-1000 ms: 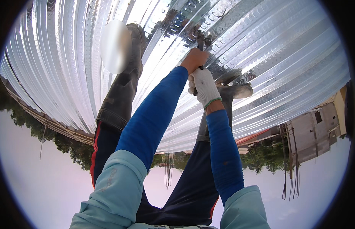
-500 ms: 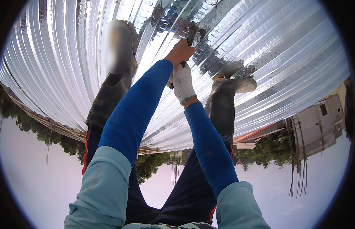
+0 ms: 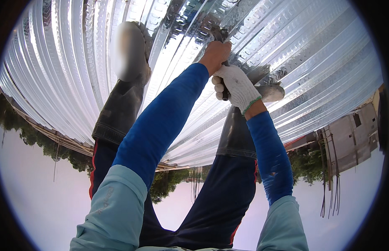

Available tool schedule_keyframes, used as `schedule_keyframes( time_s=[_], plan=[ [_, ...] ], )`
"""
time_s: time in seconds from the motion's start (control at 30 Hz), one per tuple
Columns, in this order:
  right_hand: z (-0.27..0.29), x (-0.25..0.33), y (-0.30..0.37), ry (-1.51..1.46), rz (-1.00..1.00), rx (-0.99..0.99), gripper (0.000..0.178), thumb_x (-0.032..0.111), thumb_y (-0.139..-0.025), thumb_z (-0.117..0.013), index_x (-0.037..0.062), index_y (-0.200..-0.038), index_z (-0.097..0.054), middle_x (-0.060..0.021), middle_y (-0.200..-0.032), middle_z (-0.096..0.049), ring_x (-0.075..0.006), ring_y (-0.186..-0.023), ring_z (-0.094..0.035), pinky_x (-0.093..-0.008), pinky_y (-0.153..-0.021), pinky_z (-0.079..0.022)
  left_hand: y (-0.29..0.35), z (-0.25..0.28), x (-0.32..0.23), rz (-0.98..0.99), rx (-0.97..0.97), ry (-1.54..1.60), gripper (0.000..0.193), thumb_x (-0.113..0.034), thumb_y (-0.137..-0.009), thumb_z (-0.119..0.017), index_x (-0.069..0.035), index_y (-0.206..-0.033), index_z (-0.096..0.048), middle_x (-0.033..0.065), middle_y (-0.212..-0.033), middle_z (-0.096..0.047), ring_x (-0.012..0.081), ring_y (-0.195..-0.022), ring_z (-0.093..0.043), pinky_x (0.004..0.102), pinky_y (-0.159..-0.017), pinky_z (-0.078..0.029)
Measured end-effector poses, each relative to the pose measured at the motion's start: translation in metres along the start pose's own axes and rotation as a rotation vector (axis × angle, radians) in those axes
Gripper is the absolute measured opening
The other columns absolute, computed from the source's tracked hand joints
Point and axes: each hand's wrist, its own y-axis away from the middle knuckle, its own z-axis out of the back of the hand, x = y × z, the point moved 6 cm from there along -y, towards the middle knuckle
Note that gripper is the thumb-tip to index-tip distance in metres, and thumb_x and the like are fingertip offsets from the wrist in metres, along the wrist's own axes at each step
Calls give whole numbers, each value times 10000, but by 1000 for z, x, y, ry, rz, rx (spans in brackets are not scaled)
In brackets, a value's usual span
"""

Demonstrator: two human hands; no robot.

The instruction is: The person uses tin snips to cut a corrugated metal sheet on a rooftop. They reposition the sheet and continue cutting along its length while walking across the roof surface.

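Note:
A long dark-handled tool (image 3: 225,93) is held in both my hands over the shiny ribbed metal sheets (image 3: 194,121). My left hand (image 3: 215,56), bare, is closed round its upper part, close to the tool's head. Lower down, my right hand (image 3: 237,85) in a white knit glove with a green cuff edge wraps the handle, whose end pokes out below the fingers. The head is small and dark against the reflections, so its exact kind cannot be made out.
My dark left boot (image 3: 119,104) stands on the sheets, and my right boot (image 3: 236,134) is partly behind the gloved hand. Trees (image 3: 167,184) line the sheets' edge. Thin rods (image 3: 330,175) hang by a grey building (image 3: 355,134) on the right.
Both hands have shifted to the right with the tool. My right hand has turned, showing its gloved fingers round the handle, and its forearm has swung outward.

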Motion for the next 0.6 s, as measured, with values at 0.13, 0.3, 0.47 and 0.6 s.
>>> schedule_keyframes(
  time_s=[0.13,0.3,0.47,0.6],
  plan=[
    [32,61,20,787,37,-82,236,258,-917,-686,41,-903,-595,-84,-709,-612,-236,-536,-598,-375,-504,-502,-9,-36,0,-50,-102,147,684,-530,-988,-561,129,-1087,-716,338,-1180,-694,450,-1133,-671,485,-963,-510],
    [35,62,5,1301,178,-194,372,326,-872,-725,-29,-933,-630,-165,-693,-626,-321,-611,-668,-396,-578,-550,19,-23,-12,-41,-183,120,695,-553,-977,-583,119,-1084,-725,331,-1157,-703,440,-1090,-689,494,-947,-518],
    [-43,24,22,352,-36,-211,162,203,-905,-722,87,-864,-616,-34,-661,-594,-168,-559,-614,-310,-483,-482,8,20,2,65,193,450,490,-390,-885,-806,71,-984,-676,192,-845,-678,306,-671,-692,436,-613,-601],
    [-58,8,13,-197,3,-63,87,135,-953,-679,119,-917,-601,4,-680,-571,-126,-537,-560,-270,-461,-430,0,4,-4,94,584,1006,353,-243,-979,-727,32,-1141,-574,168,-878,-650,239,-726,-693,363,-591,-620]
  ],
)
